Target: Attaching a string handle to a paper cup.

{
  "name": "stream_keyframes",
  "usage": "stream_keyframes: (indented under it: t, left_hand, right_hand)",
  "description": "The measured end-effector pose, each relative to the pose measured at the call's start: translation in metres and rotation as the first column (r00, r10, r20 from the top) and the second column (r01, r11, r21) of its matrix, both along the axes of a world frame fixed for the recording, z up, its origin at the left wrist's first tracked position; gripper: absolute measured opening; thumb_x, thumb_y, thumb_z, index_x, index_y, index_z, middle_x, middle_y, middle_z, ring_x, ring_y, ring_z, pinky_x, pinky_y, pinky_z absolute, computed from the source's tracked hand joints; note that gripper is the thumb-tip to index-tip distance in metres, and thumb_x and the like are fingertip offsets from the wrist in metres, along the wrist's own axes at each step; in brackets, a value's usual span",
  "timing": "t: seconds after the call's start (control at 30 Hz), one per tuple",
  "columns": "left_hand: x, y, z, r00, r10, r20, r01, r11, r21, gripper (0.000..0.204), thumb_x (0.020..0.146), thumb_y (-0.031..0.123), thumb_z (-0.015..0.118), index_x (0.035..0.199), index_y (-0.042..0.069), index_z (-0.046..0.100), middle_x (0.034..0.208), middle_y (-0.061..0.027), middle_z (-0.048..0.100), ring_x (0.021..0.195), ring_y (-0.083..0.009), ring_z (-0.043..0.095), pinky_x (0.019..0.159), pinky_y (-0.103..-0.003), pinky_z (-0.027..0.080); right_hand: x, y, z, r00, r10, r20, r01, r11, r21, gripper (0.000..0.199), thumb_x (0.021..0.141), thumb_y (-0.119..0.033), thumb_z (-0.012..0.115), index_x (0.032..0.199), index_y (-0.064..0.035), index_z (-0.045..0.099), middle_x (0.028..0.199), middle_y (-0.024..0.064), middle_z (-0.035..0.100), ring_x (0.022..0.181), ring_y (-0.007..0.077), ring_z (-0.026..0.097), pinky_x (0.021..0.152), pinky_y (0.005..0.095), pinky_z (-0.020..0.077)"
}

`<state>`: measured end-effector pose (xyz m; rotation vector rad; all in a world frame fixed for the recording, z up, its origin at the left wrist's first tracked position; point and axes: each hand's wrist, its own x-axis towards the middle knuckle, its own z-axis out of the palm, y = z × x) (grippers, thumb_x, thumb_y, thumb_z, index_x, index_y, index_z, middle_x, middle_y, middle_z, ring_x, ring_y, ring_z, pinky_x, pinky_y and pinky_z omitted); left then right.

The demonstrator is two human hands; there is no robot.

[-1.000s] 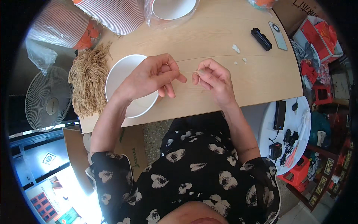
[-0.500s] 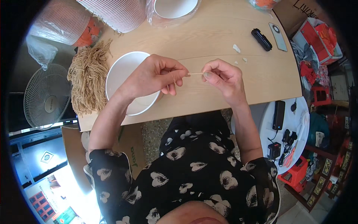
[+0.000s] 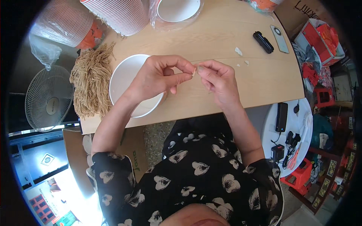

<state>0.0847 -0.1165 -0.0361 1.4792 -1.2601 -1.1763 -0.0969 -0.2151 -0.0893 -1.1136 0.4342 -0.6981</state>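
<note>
Over table (image 3: 218, 37), hands (image 3: 223, 82) now closer, strand (image 3: 194, 71) between

The bare right hand (image 3: 221, 81) has come in close to the bare left hand (image 3: 155, 78), just above the middle of the frame. The thin, pale strand (image 3: 194, 72) (pulled straight a moment ago) now shows as a short bit between their fingertips.

On the table (image 3: 211, 41), a strand bundle (image 3: 90, 81) lies left of the bowl (image 3: 122, 77), a phone (image 3: 279, 39) far right.
</note>
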Motion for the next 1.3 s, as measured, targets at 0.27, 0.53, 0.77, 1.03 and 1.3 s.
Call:
stream_keyframes:
  t: [0.27,0.53,0.77,1.03,1.3]
  left_hand:
    - [-0.007,0.004,-0.003,0.984,0.117,0.135,-0.089,0.976,-0.199,0.025,0.089,0.002,0.073,0.113,0.006,0.074,0.081,-0.0012,0.071,0.052,0.0004,0.053,0.047,-0.018,0.045]
    - [0.002,0.002,-0.004,0.986,0.125,0.112,-0.112,0.987,-0.114,0.014,0.091,0.008,0.072,0.103,0.002,0.076,0.077,-0.0011,0.071,0.056,-0.0025,0.06,0.049,-0.017,0.046]
    - [0.007,-0.002,0.011,1.0,0.025,-0.002,-0.025,0.993,0.113,0.018,0.093,0.017,0.072,0.103,0.003,0.075,0.081,-0.0014,0.072,0.062,-0.0031,0.061,0.053,-0.018,0.046]
    - [0.016,-0.007,0.004,0.963,0.135,-0.234,-0.111,0.988,0.11,0.019,0.09,0.012,0.075,0.103,-0.002,0.074,0.089,-0.0072,0.075,0.066,-0.0063,0.065,0.055,-0.017,0.048]
    - [0.013,-0.005,0.002,0.964,0.181,-0.196,-0.162,0.981,0.109,0.019,0.088,0.011,0.076,0.103,-0.001,0.075,0.087,-0.0067,0.075,0.065,-0.0073,0.066,0.056,-0.017,0.049]
  right_hand:
    - [0.006,0.008,0.005,0.999,-0.019,-0.032,0.019,1.0,-0.004,0.016,0.093,-0.009,0.067,0.103,0.0041,0.07,0.066,-0.0044,0.054,0.054,0.0016,0.042,0.047,0.0187,0.0259]
    - [0.001,0.006,0.013,1.0,0.004,-0.026,-0.005,1.0,-0.023,0.02,0.097,-0.011,0.063,0.112,0.0031,0.066,0.07,-0.0032,0.056,0.058,0.0013,0.044,0.049,0.0178,0.0272]
    - [0.009,-0.009,0.025,0.994,-0.079,0.074,0.092,0.977,-0.191,0.021,0.098,-0.008,0.06,0.115,0.0014,0.065,0.08,0.0018,0.062,0.064,0.0025,0.049,0.056,0.0174,0.0362]
    - [0.006,0.002,-0.004,0.84,-0.522,0.147,0.396,0.403,-0.825,0.018,0.08,-0.004,0.076,0.097,-0.0049,0.069,0.087,0.0062,0.068,0.083,0.022,0.062,0.08,0.0353,0.0454]
    - [0.014,0.013,-0.009,0.877,-0.457,0.151,0.344,0.377,-0.86,0.017,0.077,-0.005,0.08,0.092,-0.0076,0.072,0.087,0.0028,0.07,0.081,0.0206,0.063,0.08,0.0346,0.043]
